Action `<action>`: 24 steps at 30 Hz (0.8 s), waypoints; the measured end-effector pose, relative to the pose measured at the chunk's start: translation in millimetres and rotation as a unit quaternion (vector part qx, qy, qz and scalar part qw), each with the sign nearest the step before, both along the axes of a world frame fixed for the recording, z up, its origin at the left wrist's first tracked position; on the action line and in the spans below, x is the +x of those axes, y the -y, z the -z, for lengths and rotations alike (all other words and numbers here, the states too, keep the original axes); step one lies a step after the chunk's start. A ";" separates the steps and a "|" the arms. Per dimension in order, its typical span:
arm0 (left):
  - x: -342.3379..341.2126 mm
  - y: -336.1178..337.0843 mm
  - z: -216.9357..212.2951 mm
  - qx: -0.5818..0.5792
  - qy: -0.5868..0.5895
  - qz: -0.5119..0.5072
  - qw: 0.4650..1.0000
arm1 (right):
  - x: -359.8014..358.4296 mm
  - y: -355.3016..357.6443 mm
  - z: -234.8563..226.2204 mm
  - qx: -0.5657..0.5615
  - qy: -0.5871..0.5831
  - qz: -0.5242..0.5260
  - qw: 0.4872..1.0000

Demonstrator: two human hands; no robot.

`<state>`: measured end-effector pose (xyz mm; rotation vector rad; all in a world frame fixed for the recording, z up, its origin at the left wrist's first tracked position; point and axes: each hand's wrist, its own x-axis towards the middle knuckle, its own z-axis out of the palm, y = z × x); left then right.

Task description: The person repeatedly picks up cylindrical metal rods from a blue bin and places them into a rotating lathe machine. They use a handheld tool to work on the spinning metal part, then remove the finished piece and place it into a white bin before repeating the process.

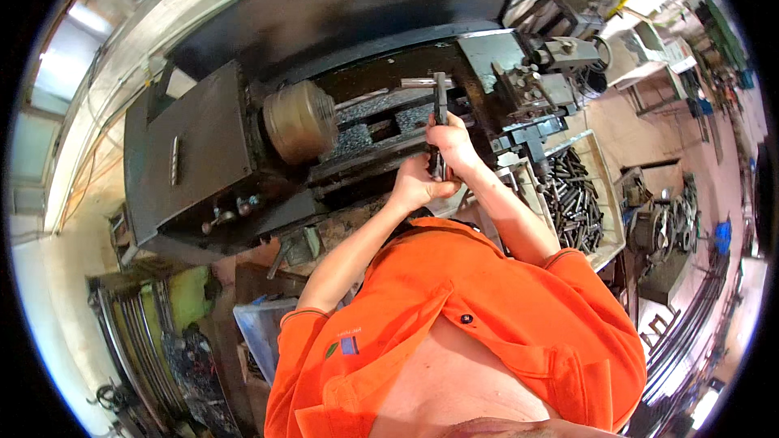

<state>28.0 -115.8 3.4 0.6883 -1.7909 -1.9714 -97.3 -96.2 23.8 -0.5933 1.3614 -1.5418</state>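
Over the lathe bed (pixel 369 134), I hold a long, narrow dark metal tool (pixel 441 97) pointing away from me. My right hand (pixel 452 143) is closed around its middle. My left hand (pixel 419 184) is closed at its near end, below the right one. A short bright metal cylinder (pixel 423 83) lies crosswise at the tool's far end; whether the two are joined I cannot tell. My fingers partly cover the tool, and its exact kind does not show. To the left is the round lathe chuck (pixel 299 122), its outline blurred.
The dark headstock (pixel 191 154) with control levers (pixel 227 215) fills the left. A tailstock and carriage parts (pixel 531 93) stand right of my hands. Beside my right forearm is a wooden crate (pixel 610 195) of many short dark metal pieces (pixel 574 203). Long bars (pixel 686 341) lie at far right.
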 end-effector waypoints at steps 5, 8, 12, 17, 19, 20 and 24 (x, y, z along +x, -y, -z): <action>-11.9 -14.8 -2.2 -0.335 0.187 -0.016 0.923 | -3.0 -47.7 -17.1 -0.056 0.015 0.013 0.998; -23.4 -39.3 -12.4 -0.393 0.133 -0.015 0.910 | -2.8 -87.6 -18.0 -0.096 0.030 0.101 0.990; -30.7 -70.4 -7.2 -0.470 0.042 0.015 0.881 | -11.3 -140.2 -16.0 -0.118 -0.002 0.196 0.973; -39.0 -109.0 -18.9 -0.425 0.070 0.133 0.893 | -14.9 -199.9 -0.9 -0.081 0.098 0.270 0.954; -42.8 -118.1 -25.9 -0.394 0.109 0.241 0.880 | -22.1 -232.7 35.2 -0.100 0.193 0.281 0.935; -42.3 -119.0 -20.6 -0.331 0.119 0.274 0.895 | -22.2 -245.7 37.5 -0.067 0.286 0.287 0.912; -25.6 -127.9 17.3 -0.358 0.136 0.208 0.900 | -36.7 -312.7 68.6 0.061 0.371 0.267 0.887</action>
